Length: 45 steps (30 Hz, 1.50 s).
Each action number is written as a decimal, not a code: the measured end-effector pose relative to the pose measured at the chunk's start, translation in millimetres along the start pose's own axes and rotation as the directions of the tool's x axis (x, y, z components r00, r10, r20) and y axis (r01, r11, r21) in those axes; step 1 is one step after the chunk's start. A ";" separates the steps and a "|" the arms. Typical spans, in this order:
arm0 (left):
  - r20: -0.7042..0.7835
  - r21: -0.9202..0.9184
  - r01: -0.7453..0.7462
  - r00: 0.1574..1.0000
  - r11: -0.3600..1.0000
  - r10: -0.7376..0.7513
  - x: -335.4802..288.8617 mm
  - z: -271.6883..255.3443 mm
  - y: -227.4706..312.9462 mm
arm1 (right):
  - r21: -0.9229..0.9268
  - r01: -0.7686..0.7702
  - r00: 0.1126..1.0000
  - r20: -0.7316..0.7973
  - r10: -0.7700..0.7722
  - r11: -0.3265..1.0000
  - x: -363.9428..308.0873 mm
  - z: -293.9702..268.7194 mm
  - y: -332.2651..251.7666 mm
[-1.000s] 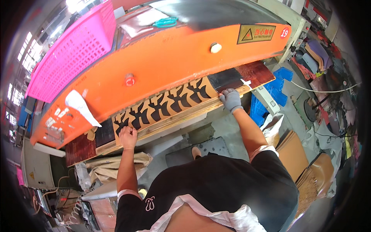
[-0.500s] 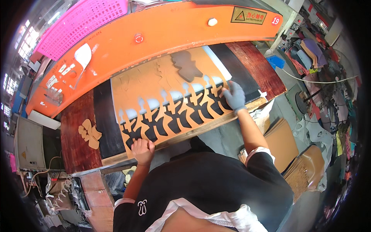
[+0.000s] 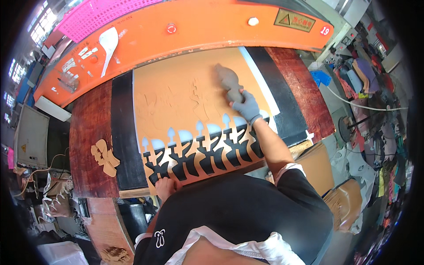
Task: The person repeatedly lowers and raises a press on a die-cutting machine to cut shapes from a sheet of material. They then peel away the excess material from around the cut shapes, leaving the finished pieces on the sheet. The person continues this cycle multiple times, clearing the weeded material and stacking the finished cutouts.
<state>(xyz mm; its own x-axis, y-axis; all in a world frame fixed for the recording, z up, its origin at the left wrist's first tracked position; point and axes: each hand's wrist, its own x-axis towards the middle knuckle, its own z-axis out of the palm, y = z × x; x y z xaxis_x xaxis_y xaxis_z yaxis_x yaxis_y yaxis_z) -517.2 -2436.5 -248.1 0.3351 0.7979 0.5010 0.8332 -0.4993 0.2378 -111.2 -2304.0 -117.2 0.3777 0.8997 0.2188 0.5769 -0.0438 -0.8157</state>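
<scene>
A tan sheet (image 3: 168,110), probably leather or similar material, lies over a white and black board. Its near part is cut into a row of repeated curved openings, with thin strips left between them. My right hand (image 3: 247,107), in a grey glove, grips the near end of a dark grey, wavy-edged cutting die (image 3: 230,81) over the right part of the sheet. The die is blurred and looks turned on its side. My bare left hand (image 3: 165,187) is closed on the sheet's near left corner; its fingertips are partly hidden.
An orange machine beam (image 3: 145,39) with buttons spans the far side, carrying a pink basket (image 3: 97,17). Several cut tan pieces (image 3: 105,158) lie on the red-brown board at left. A blue object (image 3: 321,78) sits at right, near heaped material scraps (image 3: 362,75). Tan sheets (image 3: 316,170) are stacked below right.
My right hand has left the sheet's right edge, moved inward and taken hold of the die, which has turned and shifted right. My left hand stays at the near left corner.
</scene>
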 end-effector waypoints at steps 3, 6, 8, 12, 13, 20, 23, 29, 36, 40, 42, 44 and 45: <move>0.027 -0.032 -0.025 0.999 0.999 0.026 -1.3 -2.9 2.1 | 0.547 -0.142 0.990 0.092 0.109 0.825 9.4 -24.2 22.5; -0.045 -0.025 -0.044 0.998 0.999 0.042 -1.0 -8.7 7.5 | 0.854 -0.248 0.965 0.174 0.198 0.457 15.5 -46.0 41.0; -0.084 -0.040 -0.042 0.996 0.998 0.039 -0.6 -12.1 12.7 | 0.794 -0.092 0.985 -0.016 0.171 0.601 10.2 -67.5 51.7; -0.144 -0.144 -0.024 0.990 0.989 0.003 1.6 -16.3 22.9 | 0.461 0.049 0.974 -0.218 0.059 0.886 -13.0 -135.4 74.1; -0.153 -0.138 -0.025 0.988 0.990 0.004 1.6 -17.9 24.8 | 0.328 0.030 0.948 -0.309 0.077 0.944 -19.2 -147.3 82.0; -0.062 -0.156 0.013 0.998 0.988 -0.023 11.0 -35.8 34.4 | -0.519 -0.177 0.966 -0.253 0.047 0.836 -61.7 -193.1 128.0; 0.058 -0.172 0.043 0.998 0.984 -0.034 10.4 -52.9 38.7 | -0.581 0.011 0.935 -0.282 -0.214 0.814 -62.9 -181.8 117.9; -0.100 -0.148 0.119 0.986 0.982 -0.135 39.3 -59.7 -7.9 | -0.530 0.401 0.885 0.011 -0.466 0.748 -52.7 -91.5 68.1; 0.261 -0.633 0.720 0.544 0.284 -0.797 74.4 5.9 -84.0 | -0.694 0.415 0.899 0.210 -0.385 0.588 -69.0 -63.6 51.7; 0.170 -0.542 0.627 0.733 0.560 -0.658 61.7 0.9 -76.8 | -0.782 0.418 0.895 0.269 -0.355 0.462 -73.3 -68.8 59.6; 0.439 -0.552 0.766 0.603 0.329 -0.666 49.1 -19.8 -71.2 | -0.744 0.450 0.859 0.209 -0.467 0.494 -76.7 -74.5 63.5; 0.585 -0.568 0.801 0.554 0.188 -0.593 38.9 -39.1 -69.3 | -0.737 0.436 0.868 0.194 -0.456 0.517 -84.6 -85.1 65.8; 0.603 -0.606 0.779 0.582 0.161 -0.546 31.4 -47.3 -67.8 | -0.677 0.450 0.868 0.178 -0.464 0.582 -89.6 -90.5 66.2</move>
<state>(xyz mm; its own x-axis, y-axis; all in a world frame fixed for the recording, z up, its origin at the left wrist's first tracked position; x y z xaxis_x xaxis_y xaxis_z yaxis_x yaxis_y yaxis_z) -584.0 -2393.5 -209.1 0.0050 0.9404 -0.3400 0.1286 0.3365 0.9329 -41.3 -2426.8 -142.3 -0.0689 0.8782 0.4733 0.9963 0.0854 -0.0135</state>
